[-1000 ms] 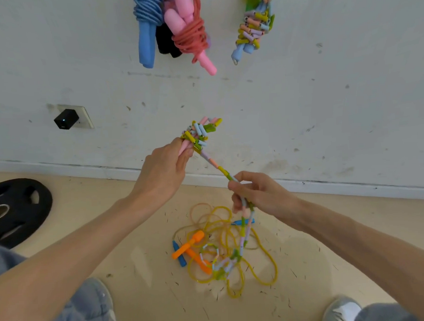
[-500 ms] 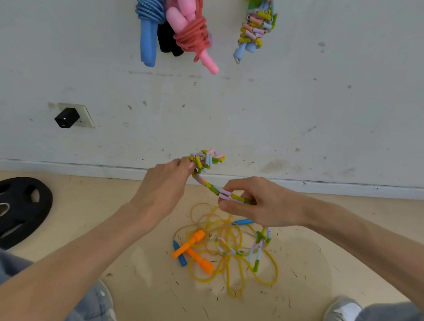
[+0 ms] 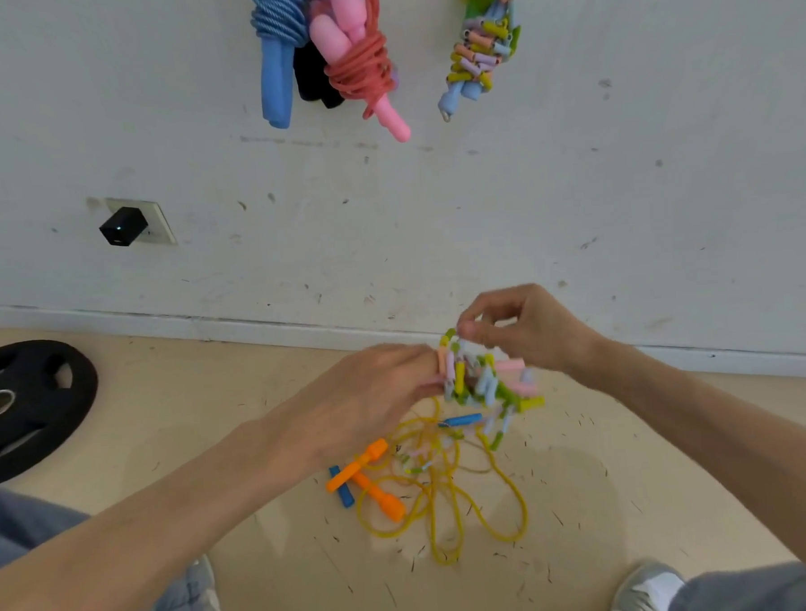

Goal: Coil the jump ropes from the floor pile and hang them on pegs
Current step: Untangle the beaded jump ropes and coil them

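Note:
My left hand [image 3: 373,391] grips a bundle of a multicoloured beaded jump rope [image 3: 482,383] at its left end. My right hand [image 3: 528,329] pinches a strand of the same rope just above the bundle. The rope's loose tail hangs down to the floor pile. In that pile lies a yellow rope [image 3: 453,503] with orange handles [image 3: 368,475], tangled, and a blue handle [image 3: 341,488]. On the wall above hang coiled ropes: a blue one [image 3: 278,55], a pink one [image 3: 360,60] and a beaded one [image 3: 478,49].
A black weight plate [image 3: 28,404] lies on the floor at the left. A black plug [image 3: 124,225] sits in a wall socket. My knees and grey shoes [image 3: 649,589] frame the bottom edge. The white wall stands close ahead.
Both hands dropped lower and came together. The right hand swung up and over to the bundle, laying more beaded rope onto it; the bundle has grown and less rope trails on the floor.

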`<act>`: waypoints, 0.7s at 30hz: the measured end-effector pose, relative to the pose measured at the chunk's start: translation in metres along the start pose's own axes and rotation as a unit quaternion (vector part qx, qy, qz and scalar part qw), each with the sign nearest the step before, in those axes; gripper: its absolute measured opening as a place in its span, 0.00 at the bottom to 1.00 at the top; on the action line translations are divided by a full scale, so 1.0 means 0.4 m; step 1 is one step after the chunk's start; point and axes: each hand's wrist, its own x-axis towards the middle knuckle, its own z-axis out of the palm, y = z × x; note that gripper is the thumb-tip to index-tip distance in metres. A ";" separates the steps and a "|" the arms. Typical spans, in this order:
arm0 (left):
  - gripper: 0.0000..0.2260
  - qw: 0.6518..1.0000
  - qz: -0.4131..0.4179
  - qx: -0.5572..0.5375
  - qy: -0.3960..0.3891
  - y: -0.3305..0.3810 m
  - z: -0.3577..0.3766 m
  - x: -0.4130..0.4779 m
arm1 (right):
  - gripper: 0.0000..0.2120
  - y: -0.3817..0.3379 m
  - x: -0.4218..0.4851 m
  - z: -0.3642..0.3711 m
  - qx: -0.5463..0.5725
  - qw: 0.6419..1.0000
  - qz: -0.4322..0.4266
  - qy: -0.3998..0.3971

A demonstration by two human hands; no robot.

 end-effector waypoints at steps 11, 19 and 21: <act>0.11 0.954 -0.262 0.066 0.129 -0.136 -0.045 0.025 | 0.09 -0.035 -0.076 0.160 0.145 0.971 0.110 -0.153; 0.13 0.930 -0.277 0.223 0.098 -0.205 -0.039 0.004 | 0.08 -0.033 -0.084 0.142 -0.154 0.986 0.014 -0.057; 0.08 0.933 -0.267 0.234 0.067 -0.203 -0.024 -0.004 | 0.07 -0.031 -0.085 0.137 -0.289 0.955 -0.054 -0.029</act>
